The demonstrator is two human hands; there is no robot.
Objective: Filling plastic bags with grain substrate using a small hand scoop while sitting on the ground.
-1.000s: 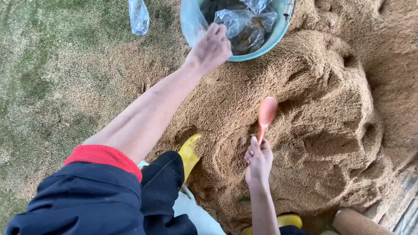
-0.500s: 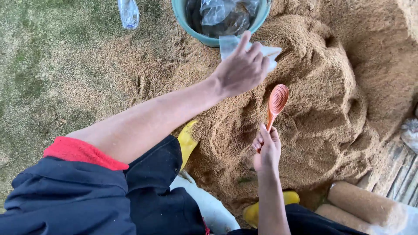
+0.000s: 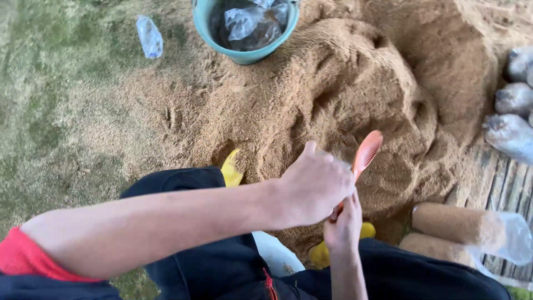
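My left hand (image 3: 316, 186) is closed in front of my lap, just above and touching my right hand. A sliver of clear plastic bag (image 3: 340, 161) shows at its fingers; the rest of the bag is hidden. My right hand (image 3: 343, 222) grips the handle of an orange plastic scoop (image 3: 367, 150), whose head points up and away over a big pile of tan sawdust (image 3: 344, 83). A teal bucket (image 3: 201, 28) holding crumpled clear bags stands at the far edge of the pile.
A loose clear bag (image 3: 150, 36) lies on the ground left of the bucket. Two sawdust-filled bags (image 3: 455, 222) lie at the right on wooden slats (image 3: 508, 189), with grey filled bags (image 3: 513, 100) beyond. Yellow boots (image 3: 232, 169) rest against the pile.
My left hand drew back from the bucket to my right hand, bringing a clear bag with it. The scoop stayed upright in my right hand.
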